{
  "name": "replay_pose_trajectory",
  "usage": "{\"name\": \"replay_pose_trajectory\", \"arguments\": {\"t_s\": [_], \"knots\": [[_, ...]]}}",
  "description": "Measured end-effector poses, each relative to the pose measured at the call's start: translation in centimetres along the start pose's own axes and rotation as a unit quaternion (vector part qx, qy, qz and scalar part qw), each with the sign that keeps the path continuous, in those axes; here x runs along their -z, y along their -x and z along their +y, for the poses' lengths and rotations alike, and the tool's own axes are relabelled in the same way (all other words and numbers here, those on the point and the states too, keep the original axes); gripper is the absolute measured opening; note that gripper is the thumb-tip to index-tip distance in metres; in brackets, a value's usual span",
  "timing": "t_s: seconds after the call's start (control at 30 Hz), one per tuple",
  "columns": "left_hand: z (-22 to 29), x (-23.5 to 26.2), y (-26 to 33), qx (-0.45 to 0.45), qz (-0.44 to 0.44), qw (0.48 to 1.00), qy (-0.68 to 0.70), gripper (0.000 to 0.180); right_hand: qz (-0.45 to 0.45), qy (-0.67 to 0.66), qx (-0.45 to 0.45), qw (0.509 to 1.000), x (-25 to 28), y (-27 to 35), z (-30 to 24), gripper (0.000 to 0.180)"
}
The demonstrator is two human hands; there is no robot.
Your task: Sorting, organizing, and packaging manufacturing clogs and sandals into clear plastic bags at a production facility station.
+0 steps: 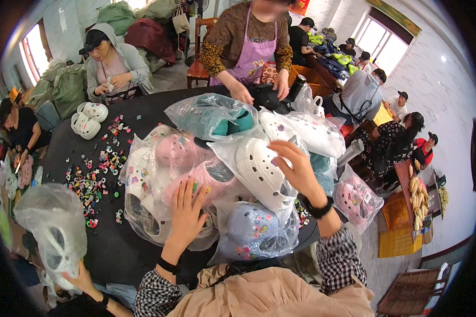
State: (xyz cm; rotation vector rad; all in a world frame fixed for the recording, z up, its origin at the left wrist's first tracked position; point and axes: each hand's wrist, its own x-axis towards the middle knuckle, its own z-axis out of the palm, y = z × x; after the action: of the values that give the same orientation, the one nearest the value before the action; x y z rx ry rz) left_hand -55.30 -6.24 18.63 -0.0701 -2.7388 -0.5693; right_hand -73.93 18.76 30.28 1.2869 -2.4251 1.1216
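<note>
My left hand lies with fingers spread on a bagged pink clog in the middle of the pile. My right hand reaches over a white clog in clear plastic, fingers stretched out at its right side; neither hand is closed round anything. Nearest me is a bagged pair of light blue clogs with colourful charms. Left of the pink clogs, a bagged white pair leans in the heap. Teal clogs in a bag lie at the far side.
Loose colourful charms are scattered on the black table. An unbagged white pair of clogs stands far left. At lower left, another person's hand holds a bagged white clog. Across the table, a person in a purple apron works.
</note>
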Motion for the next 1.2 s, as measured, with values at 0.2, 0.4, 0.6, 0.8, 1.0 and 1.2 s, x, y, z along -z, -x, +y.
{"name": "replay_pose_trajectory", "arguments": {"t_s": [0.2, 0.4, 0.6, 0.8, 1.0, 1.2], "knots": [[1.0, 0.1, -0.5, 0.017, 0.005, 1.000, 0.019, 0.072, -0.011, -0.042, -0.209, 0.977, 3.2, 13.7, -1.4, 0.023], [3.8, -1.2, 3.8, 0.017, 0.036, 0.997, 0.070, 0.043, -0.090, -0.061, -0.281, 0.954, 1.4, 22.8, -1.1, 0.030], [4.1, -4.0, 9.4, 0.157, -0.124, 0.943, 0.266, 0.057, -0.112, 0.008, -0.263, 0.958, -4.2, 25.1, -0.3, 0.078], [6.5, -7.1, 6.8, 0.155, -0.101, 0.948, 0.257, 0.093, -0.060, 0.068, -0.242, 0.966, -8.7, 24.2, 0.6, 0.072], [9.2, -10.4, 3.7, 0.163, -0.008, 0.946, 0.279, 0.095, -0.023, 0.100, -0.222, 0.970, -10.2, 24.0, 2.1, 0.041], [8.7, -10.4, 3.9, 0.159, 0.033, 0.941, 0.297, 0.086, -0.007, 0.057, -0.167, 0.984, -9.5, 23.4, 1.6, 0.029]]}}
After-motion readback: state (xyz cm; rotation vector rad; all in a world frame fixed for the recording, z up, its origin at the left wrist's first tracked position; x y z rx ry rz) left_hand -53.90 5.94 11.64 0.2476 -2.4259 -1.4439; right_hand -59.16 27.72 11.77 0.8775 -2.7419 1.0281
